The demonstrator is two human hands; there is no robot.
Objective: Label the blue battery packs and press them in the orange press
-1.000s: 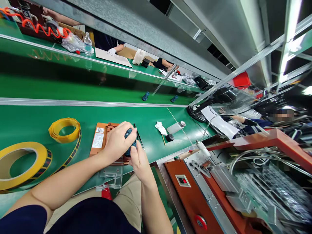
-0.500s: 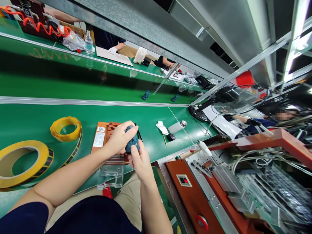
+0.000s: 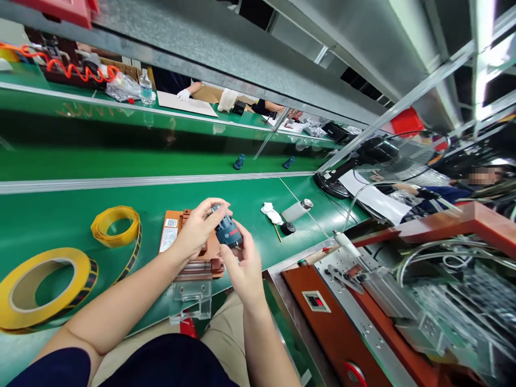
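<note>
A small dark blue plastic device (image 3: 229, 232) with red lettering and a round emblem is tilted between my two hands, above the table. My left hand (image 3: 203, 221) grips its upper end, with thumb and fingers closed round it. My right hand (image 3: 244, 266) is around the lower end, thumb in front and fingers along the far side. Beneath the hands sits an orange-brown fixture (image 3: 170, 221) with white labels, partly hidden by my left hand and forearm. A clear plastic bracket (image 3: 193, 293) sticks out from its near side.
Yellow label rolls (image 3: 80, 258) lie at left, a strip trailing from the smaller roll (image 3: 116, 226). A white bottle (image 3: 297, 209), a black cap (image 3: 287, 228) and crumpled tissue (image 3: 271, 213) lie right. Two similar blue devices (image 3: 239, 162) stand on the ledge. A machine (image 3: 318, 306) borders the right.
The device has turned in my hands, so its red lettering now faces up. My right hand has opened slightly around its lower end. The view has shifted a little.
</note>
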